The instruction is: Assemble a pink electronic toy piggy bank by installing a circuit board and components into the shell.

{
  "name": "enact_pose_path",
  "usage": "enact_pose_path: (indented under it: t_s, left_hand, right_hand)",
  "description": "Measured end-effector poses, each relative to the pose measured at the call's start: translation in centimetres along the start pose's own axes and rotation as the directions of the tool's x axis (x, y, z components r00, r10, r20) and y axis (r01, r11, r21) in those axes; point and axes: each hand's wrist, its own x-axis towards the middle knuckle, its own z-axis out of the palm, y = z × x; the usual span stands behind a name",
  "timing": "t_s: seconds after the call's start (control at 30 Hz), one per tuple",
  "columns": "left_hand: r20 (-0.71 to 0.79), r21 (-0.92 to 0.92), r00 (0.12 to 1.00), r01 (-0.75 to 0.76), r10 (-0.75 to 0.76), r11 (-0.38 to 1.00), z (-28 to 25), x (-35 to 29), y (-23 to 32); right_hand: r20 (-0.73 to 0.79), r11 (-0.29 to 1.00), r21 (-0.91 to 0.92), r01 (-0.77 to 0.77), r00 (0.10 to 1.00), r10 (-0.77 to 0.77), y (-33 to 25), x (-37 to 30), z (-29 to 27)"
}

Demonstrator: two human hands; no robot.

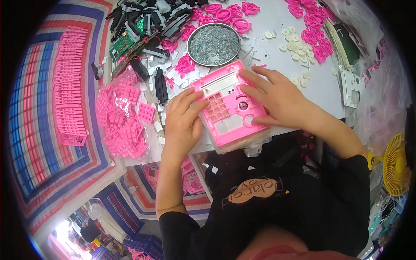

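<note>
A pink plastic front panel (224, 136) with a keypad grid of square holes, a slot and round openings lies tilted on a plastic-wrapped bundle at the table's near edge. My left hand (184, 119) grips its left edge, fingertips over the keypad grid. On the other side my right hand (279, 102) holds the right edge, its fingers near the upper corner and its thumb by the lower round opening. What the fingers press under the edges is hidden. Just beyond the panel stands a round metal dish (214, 43) full of small screws.
Black plastic parts and green circuit boards (123, 45) pile up at the back left. A bag of pink keypads (123, 117) lies left. Pink ring-shaped parts (223, 16) and white discs (297, 45) lie behind. A stack of pink pieces (69, 86) sits far left; a yellow fan (395, 164) stands right.
</note>
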Motion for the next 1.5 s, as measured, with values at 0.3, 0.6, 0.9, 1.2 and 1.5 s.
enact_pose_path:
  t_s: [0.3,0.6,0.9,1.2,1.5]
  left_hand:
    - [0.044,-0.106,0.992,-0.113,0.118,0.988,2.2,1.1,4.7]
    - [0.132,-0.043,0.985,-0.108,0.113,0.993,4.0,0.0,4.1]
    - [0.114,-0.134,0.990,-0.068,0.083,0.989,4.3,-0.1,3.9]
    - [0.082,-0.075,0.996,-0.038,0.044,0.996,3.5,-1.7,4.8]
    - [0.106,0.003,0.994,-0.035,0.035,0.999,4.1,-2.6,5.1]
  right_hand:
    - [0.018,0.991,0.057,0.119,0.993,-0.120,1.1,0.2,0.4]
    - [-0.098,0.850,0.459,-0.258,0.936,0.337,7.7,1.0,-1.0]
    - [-0.126,0.859,0.001,-0.513,0.852,0.509,16.2,5.5,-0.1]
    - [-0.255,0.905,0.353,-0.235,0.907,0.335,5.9,1.7,-2.4]
    - [-0.078,0.998,0.060,-0.022,0.997,0.026,-1.8,2.4,1.8]
